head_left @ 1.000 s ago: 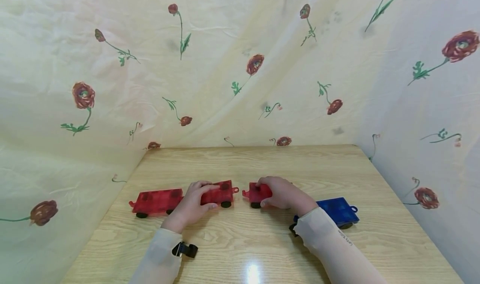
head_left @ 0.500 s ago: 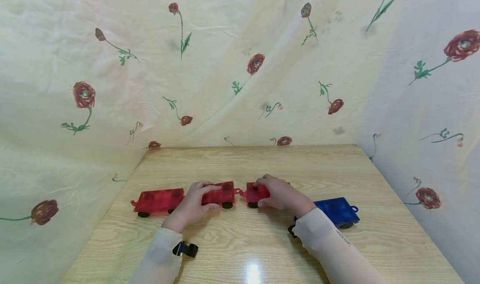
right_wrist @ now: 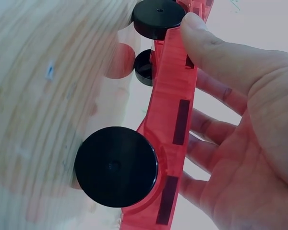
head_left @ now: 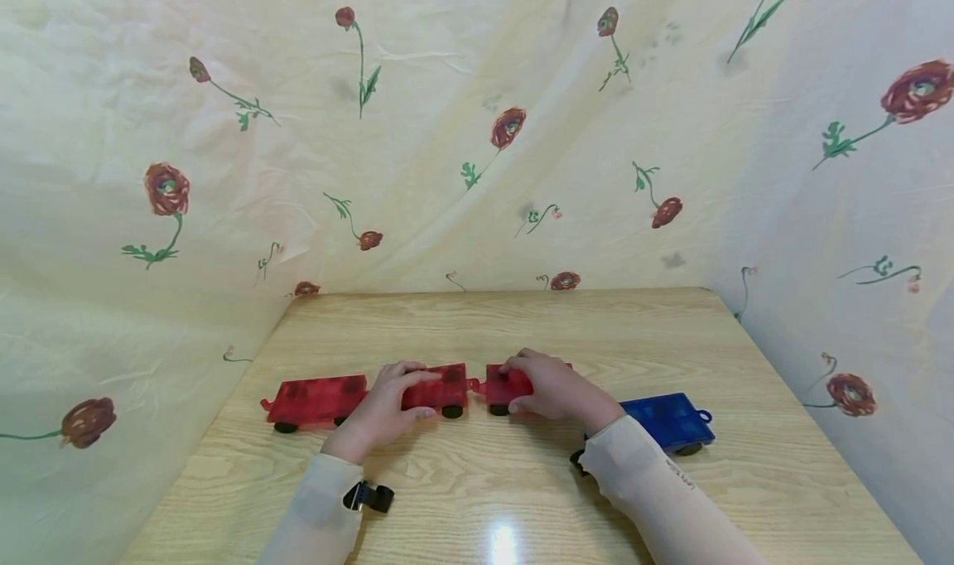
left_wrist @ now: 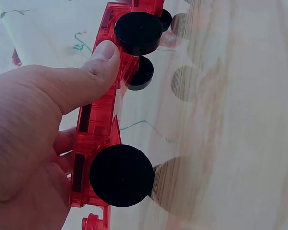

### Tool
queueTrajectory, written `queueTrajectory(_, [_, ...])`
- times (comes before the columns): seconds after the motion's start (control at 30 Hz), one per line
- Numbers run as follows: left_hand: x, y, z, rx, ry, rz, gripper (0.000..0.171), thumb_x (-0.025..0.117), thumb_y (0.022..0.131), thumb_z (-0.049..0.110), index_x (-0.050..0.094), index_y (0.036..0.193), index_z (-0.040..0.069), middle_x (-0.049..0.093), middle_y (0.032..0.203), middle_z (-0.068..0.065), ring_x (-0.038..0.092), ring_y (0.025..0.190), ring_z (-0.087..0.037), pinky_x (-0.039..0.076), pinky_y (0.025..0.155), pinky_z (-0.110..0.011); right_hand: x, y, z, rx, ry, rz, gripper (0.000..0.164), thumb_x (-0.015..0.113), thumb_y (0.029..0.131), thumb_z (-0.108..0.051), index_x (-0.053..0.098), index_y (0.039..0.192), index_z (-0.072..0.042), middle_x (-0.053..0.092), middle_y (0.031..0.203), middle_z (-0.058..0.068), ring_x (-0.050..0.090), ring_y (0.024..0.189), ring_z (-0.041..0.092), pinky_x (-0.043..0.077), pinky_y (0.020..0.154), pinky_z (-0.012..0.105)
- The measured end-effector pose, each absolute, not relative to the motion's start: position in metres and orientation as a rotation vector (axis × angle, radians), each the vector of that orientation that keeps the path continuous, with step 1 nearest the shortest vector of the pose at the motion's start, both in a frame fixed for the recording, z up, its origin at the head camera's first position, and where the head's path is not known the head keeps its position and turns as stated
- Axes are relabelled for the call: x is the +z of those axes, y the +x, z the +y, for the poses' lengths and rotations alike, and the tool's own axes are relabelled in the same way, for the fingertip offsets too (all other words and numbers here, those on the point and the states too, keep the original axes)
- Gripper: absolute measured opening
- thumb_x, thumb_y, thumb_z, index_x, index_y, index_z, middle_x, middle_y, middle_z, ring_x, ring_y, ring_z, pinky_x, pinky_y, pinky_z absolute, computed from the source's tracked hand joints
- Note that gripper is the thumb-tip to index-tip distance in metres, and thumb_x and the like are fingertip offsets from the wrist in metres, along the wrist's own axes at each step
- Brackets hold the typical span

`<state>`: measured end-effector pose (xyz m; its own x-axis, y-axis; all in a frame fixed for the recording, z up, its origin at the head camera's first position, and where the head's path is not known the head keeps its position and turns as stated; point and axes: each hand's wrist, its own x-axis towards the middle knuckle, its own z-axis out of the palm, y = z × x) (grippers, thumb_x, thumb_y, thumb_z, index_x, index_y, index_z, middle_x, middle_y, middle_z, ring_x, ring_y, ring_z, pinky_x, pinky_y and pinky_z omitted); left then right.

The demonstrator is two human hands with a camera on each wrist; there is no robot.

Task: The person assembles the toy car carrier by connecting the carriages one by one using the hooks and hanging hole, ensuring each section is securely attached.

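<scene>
Three translucent red toy train cars with black wheels stand in a row on the table in the head view. My left hand (head_left: 383,408) grips the middle car (head_left: 436,393) from above; in the left wrist view the thumb presses the side of that car (left_wrist: 101,115). The right-hand car (head_left: 498,384) is held in my right hand (head_left: 551,387), thumb on its near side and fingers over the far side in the right wrist view. Between these two cars, hook and ring (head_left: 474,385) overlap. The leftmost car (head_left: 316,401) stands beside my left hand, its right end partly hidden.
A blue toy car (head_left: 663,420) stands at the right, partly behind my right forearm, with a ring at its far end. The wooden table (head_left: 462,482) meets a flowered cloth (head_left: 417,134) at the back and sides. A black strap (head_left: 368,496) is on my left sleeve.
My right hand has slid its red car left, closing the gap until its hook overlaps the middle car's ring. The left hand and its car have barely shifted.
</scene>
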<state>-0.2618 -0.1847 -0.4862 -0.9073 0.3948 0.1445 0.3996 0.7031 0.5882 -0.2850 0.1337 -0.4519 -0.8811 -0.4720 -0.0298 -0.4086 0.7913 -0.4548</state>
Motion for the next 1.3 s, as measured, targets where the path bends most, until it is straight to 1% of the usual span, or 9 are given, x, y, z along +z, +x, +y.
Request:
queueTrajectory(0.2, [-0.4858,-0.261,-0.1831,-1.002,-0.688,-2.883,0.057,0.082,0.092,0.026,0.063,0.146,0.028,0.045,0.155,-0.006,0.035,0.146,-0.033,0.046,0.109,-0.055,-0.4514,-0.2837,0.1311,-0.686,-0.702,2.831,0.058,0.092,0.084,-0.027,0.068,0.136,-0.022,0.06,0.136,0.003,0.058,0.118,0.026,0.055,0.099,0.047])
queueTrajectory(0.47, [-0.4842,-0.259,-0.1814,-0.986,-0.653,-2.889,0.057,0.081,0.092,0.027,0.062,0.146,0.029,0.045,0.155,-0.004,0.035,0.146,-0.031,0.046,0.11,-0.054,-0.4533,-0.2842,0.1294,-0.681,-0.706,2.833,0.059,0.092,0.083,-0.027,0.068,0.136,-0.023,0.06,0.137,0.004,0.058,0.122,0.028,0.054,0.101,0.048])
queueTrajectory(0.63, [-0.4835,-0.2582,-0.1815,-0.983,-0.635,-2.902,0.057,0.081,0.093,0.027,0.062,0.147,0.03,0.045,0.155,-0.004,0.034,0.147,-0.031,0.046,0.11,-0.054,-0.453,-0.2834,0.1299,-0.674,-0.705,2.83,0.059,0.092,0.083,-0.028,0.068,0.137,-0.024,0.06,0.137,0.004,0.058,0.122,0.029,0.054,0.101,0.048])
queueTrajectory(0.8, [-0.4842,-0.259,-0.1829,-0.976,-0.652,-2.912,0.058,0.082,0.092,0.028,0.062,0.146,0.032,0.045,0.154,0.0,0.034,0.147,-0.03,0.046,0.11,-0.053,-0.4522,-0.2832,0.1313,-0.669,-0.695,2.833,0.059,0.092,0.083,-0.029,0.068,0.136,-0.023,0.059,0.138,0.004,0.058,0.121,0.028,0.054,0.1,0.048])
queueTrajectory(1.1, [-0.4834,-0.259,-0.184,-0.97,-0.68,-2.902,0.058,0.081,0.093,0.027,0.061,0.147,0.027,0.045,0.153,-0.002,0.034,0.146,-0.032,0.046,0.109,-0.054,-0.4537,-0.2858,0.133,-0.676,-0.707,2.827,0.056,0.092,0.084,-0.03,0.069,0.134,-0.023,0.06,0.137,0.003,0.059,0.119,0.025,0.054,0.1,0.047])
queueTrajectory(1.3, [-0.4821,-0.2585,-0.185,-0.934,-0.662,-2.903,0.055,0.083,0.091,0.025,0.065,0.143,0.026,0.048,0.151,-0.003,0.037,0.144,-0.032,0.046,0.11,-0.053,-0.455,-0.2866,0.1333,-0.668,-0.728,2.838,0.057,0.092,0.084,-0.031,0.069,0.135,-0.024,0.06,0.136,0.002,0.059,0.119,0.025,0.053,0.101,0.046])
